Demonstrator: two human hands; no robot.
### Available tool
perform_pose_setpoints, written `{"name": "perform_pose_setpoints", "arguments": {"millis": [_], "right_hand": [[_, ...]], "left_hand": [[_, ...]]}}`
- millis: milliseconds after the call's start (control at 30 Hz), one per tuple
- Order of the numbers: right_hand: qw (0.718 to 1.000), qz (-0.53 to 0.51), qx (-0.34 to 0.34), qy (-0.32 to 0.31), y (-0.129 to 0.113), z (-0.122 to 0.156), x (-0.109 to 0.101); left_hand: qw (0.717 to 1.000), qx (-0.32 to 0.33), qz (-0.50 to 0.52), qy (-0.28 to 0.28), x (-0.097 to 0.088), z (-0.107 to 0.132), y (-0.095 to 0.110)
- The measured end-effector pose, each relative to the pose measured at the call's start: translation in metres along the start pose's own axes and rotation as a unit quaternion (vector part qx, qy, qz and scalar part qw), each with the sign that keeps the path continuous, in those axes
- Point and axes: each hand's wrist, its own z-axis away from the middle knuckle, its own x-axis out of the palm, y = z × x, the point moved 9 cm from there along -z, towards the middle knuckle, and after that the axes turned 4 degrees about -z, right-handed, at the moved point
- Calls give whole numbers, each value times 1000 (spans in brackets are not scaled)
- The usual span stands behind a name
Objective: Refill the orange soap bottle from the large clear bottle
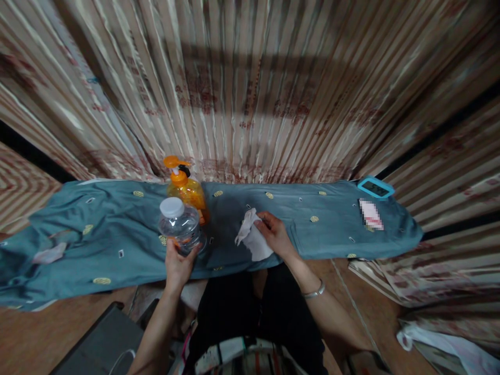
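My left hand (180, 264) is wrapped round the lower part of a clear plastic bottle (180, 225) with a white screw cap. The bottle stands near the front of the cloth-covered table. Right behind it is an orange pump bottle (191, 191), partly hidden by the clear one. To the right, my right hand (274, 233) pinches a crumpled white tissue (253, 240) between thumb and fingers. Part of the tissue hangs down over the blue-green cloth (230, 208).
At the table's right end lie a blue-framed digital timer (375, 187) and a small pink-and-white packet (371, 214), blurred. A pale crumpled piece (50, 253) lies at the left. Striped curtains (250, 104) hang behind the table. A dark grey box (101, 344) is on the floor, lower left.
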Motion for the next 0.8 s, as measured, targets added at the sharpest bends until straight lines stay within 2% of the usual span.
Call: {"name": "perform_pose_setpoints", "arguments": {"millis": [67,133,200,267,367,500,633,700,800], "right_hand": [[999,-25,29,-17,13,-5,0],[999,-11,50,-4,31,-13,-10],[996,57,65,27,55,-18,-26],[982,159,82,67,77,-16,-43],[956,270,99,65,101,-2,-47],[933,350,62,48,101,16,-32],[915,402,20,31,92,15,-10],[914,405,-11,6,85,11,10],[926,365,-69,-63,70,10,51]], "left_hand": [[1000,-7,12,-2,0,0,1],[1000,-9,19,-3,0,0,4],[1000,-14,14,1,-1,0,4],[1000,-13,4,3,-2,1,4],[1000,4,-6,4,-2,1,5],[1000,-3,-5,9,-3,1,3],[1000,-6,-7,-2,-1,1,3],[1000,-6,-9,-6,-1,1,3],[1000,9,-19,-2,-3,0,4]]}}
